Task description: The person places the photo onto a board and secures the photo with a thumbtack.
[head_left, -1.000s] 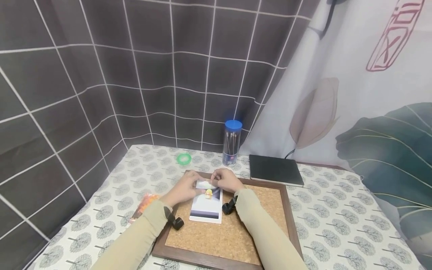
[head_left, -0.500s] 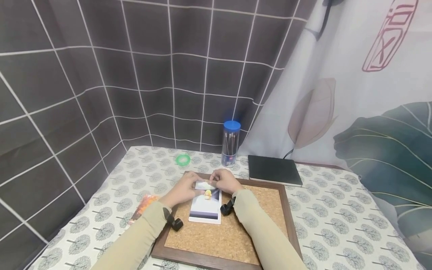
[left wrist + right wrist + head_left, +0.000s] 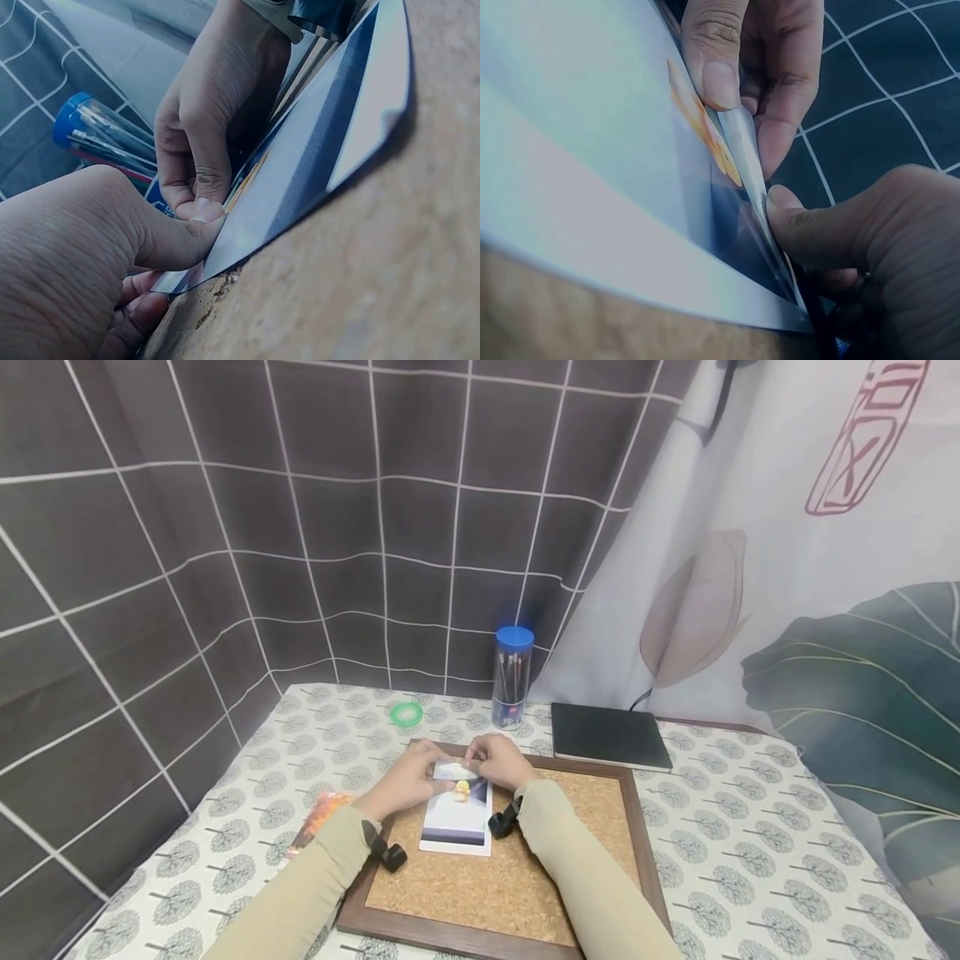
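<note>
A white-bordered photo card (image 3: 453,822) with a small yellow figure and a dark band lies over the upper left of a brown-framed cork board (image 3: 502,893). At its far edge, my left hand (image 3: 407,778) pinches the card, thumb on its face and fingers behind. My right hand (image 3: 501,762) pinches the same edge farther right. In the right wrist view, the far edge of the card (image 3: 577,150) is bent up between the left hand (image 3: 742,67) and the right hand (image 3: 885,240). Close up in the left wrist view, the thumbs meet near the card's edge (image 3: 300,172).
A blue-lidded tube of pencils (image 3: 513,681) stands behind the board. Beside it lies a black notebook (image 3: 611,737). A green ring (image 3: 407,714) sits at the back left, and an orange-red printed packet (image 3: 318,818) is partly under the left sleeve.
The head view has shifted slightly. Both hands keep their pinch on the card's far edge, with barely any movement.
</note>
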Available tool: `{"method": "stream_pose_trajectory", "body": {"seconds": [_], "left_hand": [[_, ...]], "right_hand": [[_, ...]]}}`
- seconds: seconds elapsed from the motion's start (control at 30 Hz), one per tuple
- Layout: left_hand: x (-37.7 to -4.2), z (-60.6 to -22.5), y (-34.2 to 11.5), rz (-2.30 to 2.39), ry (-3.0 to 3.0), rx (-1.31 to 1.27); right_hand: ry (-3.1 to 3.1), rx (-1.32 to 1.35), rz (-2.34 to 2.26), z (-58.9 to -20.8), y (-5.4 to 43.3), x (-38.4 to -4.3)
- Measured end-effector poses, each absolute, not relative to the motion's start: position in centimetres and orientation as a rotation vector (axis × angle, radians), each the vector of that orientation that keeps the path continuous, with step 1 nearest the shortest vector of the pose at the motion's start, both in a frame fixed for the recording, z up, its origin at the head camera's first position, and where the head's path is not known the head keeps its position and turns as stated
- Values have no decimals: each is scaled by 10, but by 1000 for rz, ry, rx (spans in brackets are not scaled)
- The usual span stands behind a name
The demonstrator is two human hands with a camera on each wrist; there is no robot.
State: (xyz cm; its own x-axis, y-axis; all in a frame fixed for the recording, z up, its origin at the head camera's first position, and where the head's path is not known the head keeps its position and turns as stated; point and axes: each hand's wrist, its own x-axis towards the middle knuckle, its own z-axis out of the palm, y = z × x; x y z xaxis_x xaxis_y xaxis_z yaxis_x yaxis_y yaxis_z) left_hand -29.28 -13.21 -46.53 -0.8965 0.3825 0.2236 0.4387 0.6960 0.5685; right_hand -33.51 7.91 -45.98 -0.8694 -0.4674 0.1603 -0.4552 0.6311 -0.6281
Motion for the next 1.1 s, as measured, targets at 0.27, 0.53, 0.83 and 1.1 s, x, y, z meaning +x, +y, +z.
{"method": "stream_pose_trajectory", "body": {"seconds": [0.27,0.53,0.83,1.1], "left_hand": [[-294,-465,-134,-973,-2800,-701],[-293,-465,-133,-950,-2801,-720],[-293,-465,-132,-954,-2801,-720],[-292,-463,-133,-954,-2804,-731]], "right_hand": [[2825,-798,-1074,-461,80,-337],[2835,-766,-1099,-462,79,-335],[2842,-766,-1117,-463,79,-334],[2853,-761,-1105,-460,77,-332]]}}
